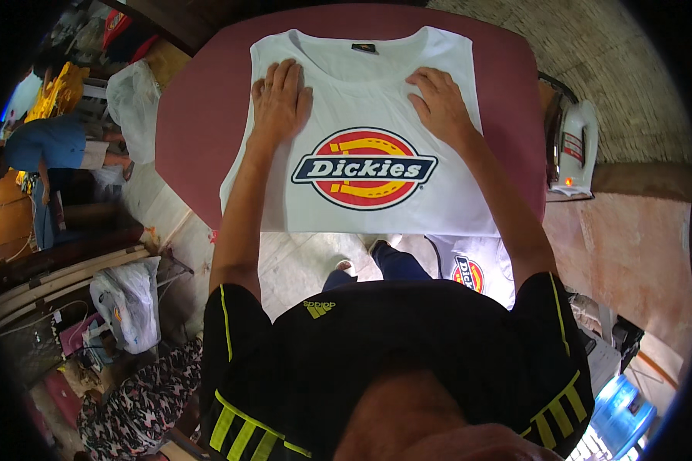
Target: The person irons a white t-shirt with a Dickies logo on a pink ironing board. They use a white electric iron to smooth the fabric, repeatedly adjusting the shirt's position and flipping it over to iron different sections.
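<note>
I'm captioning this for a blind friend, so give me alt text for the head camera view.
A person's left hand and right hand rest on a white sleeveless shirt with a red, yellow and navy logo, spread on a maroon board. A white iron sits right of the board; another person bends at far left.

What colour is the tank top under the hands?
The tank top is white; head view shows it best.

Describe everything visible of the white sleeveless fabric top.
The white sleeveless fabric top lies spread face up, mostly flat, on the maroon padded board, neckline at the far end. It has a scooped neck, small dark inner label and large red oval print with yellow horseshoe and dark lettered band. The bare left hand and right hand rest on its upper front.
</note>
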The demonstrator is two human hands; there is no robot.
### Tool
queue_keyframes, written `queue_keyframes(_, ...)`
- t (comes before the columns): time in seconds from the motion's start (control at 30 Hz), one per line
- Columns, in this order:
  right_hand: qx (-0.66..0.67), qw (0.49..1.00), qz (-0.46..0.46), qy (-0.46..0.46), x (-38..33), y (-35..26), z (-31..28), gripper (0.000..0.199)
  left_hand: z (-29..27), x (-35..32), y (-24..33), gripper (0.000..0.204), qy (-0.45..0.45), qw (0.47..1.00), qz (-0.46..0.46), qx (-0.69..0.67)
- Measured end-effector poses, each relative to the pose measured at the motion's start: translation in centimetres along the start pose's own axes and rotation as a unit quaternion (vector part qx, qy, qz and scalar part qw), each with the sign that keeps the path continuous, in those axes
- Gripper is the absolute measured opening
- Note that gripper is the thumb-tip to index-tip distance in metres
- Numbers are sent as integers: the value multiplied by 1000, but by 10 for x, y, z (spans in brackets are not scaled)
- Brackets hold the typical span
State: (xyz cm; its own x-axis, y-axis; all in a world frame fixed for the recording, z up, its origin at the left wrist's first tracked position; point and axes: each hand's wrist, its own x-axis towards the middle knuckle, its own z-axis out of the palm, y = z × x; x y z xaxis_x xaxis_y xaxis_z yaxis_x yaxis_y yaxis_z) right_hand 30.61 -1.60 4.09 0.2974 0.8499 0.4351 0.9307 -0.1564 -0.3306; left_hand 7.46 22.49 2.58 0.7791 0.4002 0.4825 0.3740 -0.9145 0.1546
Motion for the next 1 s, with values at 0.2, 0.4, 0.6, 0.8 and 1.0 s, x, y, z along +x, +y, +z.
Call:
queue_keyframes(0.2, -51, 996, 73, 18, 9, 4, 16, 35, 28, 52, -55, 51, -28, 999, 19, 34)
queue_keyframes(0.4, -27, 995, 84, 36, 18, 15, 14, 32, 28, 86, -66, 54, -22, 999, -3, 33)
queue_keyframes(0.6, 135, 979, 148, 34, 54, 63, -4, 23, 39, 127, -117, 52, -53, 995, 71, -54)
queue_keyframes(0.8, 8, 994, 73, 85, 54, 111, 2, 21, 16, 91, 33, 50, -18, 976, 174, -131)
queue_keyframes(1.0, -18, 994, -7, 105, 76, 113, 9, 12, 62, 62, 128, 62, -145, 927, 310, -152)
